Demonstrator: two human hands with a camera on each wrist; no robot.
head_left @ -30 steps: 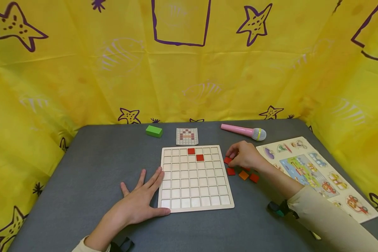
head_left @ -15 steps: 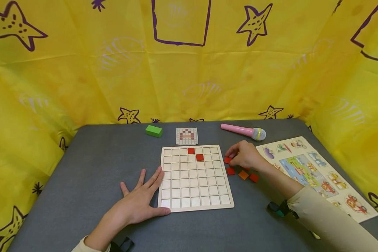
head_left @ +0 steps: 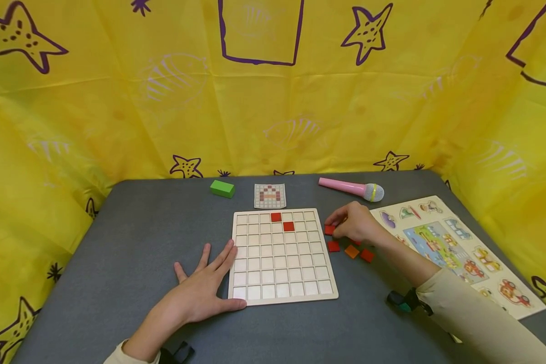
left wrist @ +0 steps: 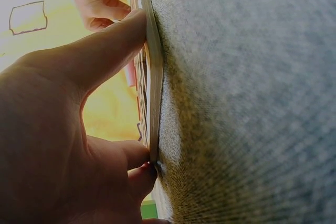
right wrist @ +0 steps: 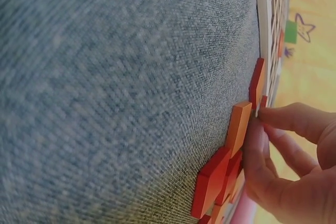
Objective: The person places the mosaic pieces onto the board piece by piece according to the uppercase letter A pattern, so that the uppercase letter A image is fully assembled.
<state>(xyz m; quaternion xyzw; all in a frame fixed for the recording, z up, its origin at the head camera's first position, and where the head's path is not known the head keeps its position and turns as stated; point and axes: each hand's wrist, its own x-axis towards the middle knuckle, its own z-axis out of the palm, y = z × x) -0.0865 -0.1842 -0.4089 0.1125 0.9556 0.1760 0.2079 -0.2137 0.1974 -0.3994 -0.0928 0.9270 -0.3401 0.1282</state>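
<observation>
A pale wooden grid board (head_left: 282, 257) lies mid-table, with two red square tiles in its upper cells, one of them a red tile (head_left: 276, 217) in the top row. Spread fingers of my left hand (head_left: 200, 296) touch the board's left edge and its near left corner; the left wrist view has the thumb on the board's rim (left wrist: 153, 87). Just off the right edge, my right hand (head_left: 356, 223) pinches a red tile (head_left: 329, 230) between thumb and fingers, low by the table. Below that hand lie loose tiles, including a red one (head_left: 333, 246) and an orange one (head_left: 352, 252).
A small pattern card (head_left: 270, 196) sits behind the board, a green block (head_left: 222, 189) to its left. At back right lies a pink toy microphone (head_left: 346, 187). A picture puzzle board (head_left: 496, 278) is at the right, partly under the right forearm.
The red tile in the right fingers has shifted very slightly to the right. Both hands and the board otherwise stay in place.
</observation>
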